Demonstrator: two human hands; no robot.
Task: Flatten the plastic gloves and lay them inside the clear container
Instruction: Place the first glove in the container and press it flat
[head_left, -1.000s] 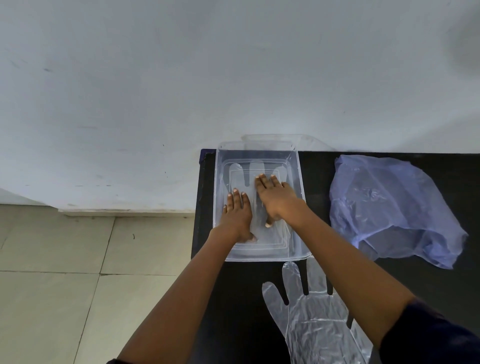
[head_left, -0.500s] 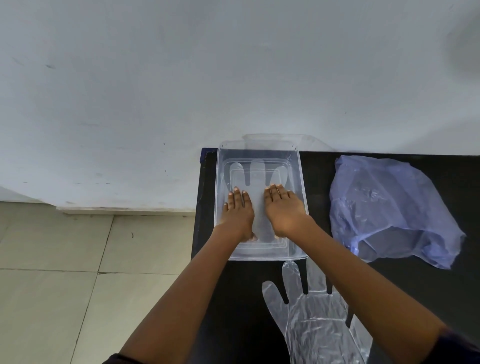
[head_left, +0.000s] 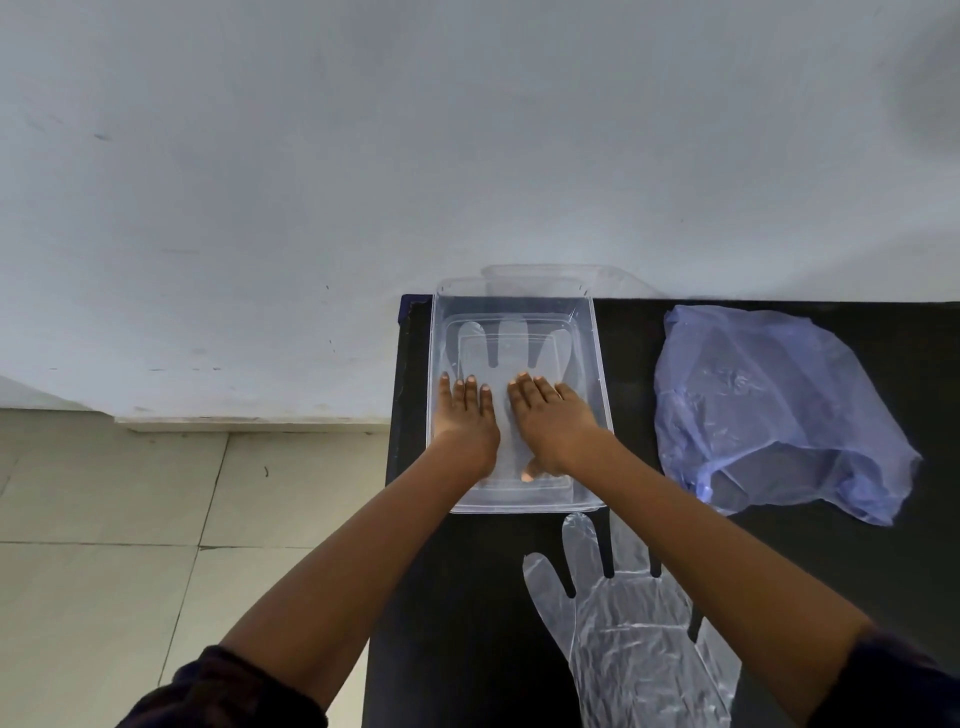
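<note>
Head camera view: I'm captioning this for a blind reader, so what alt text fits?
Two bare hands, left hand and right hand, press a clear plastic glove flat inside a clear rectangular container on a black table. Another clear glove lies nearer; a crumpled blue plastic bag sits right.

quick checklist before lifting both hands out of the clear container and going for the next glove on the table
1. Glove in the container lies flat, fingers spread toward the wall: ok.
2. Left hand and right hand both rest palm down on that glove, gripping nothing: ok.
3. Glove's cuff end smooth under the palms: cannot tell, the hands hide it.
4. Clear container sits fully on the black table: ok.
5. Next glove lies on the table just in front of the container, within reach but wrinkled: not ok, needs flattening.
6. Blue plastic bag lies apart, to the right of the container: ok.
</note>
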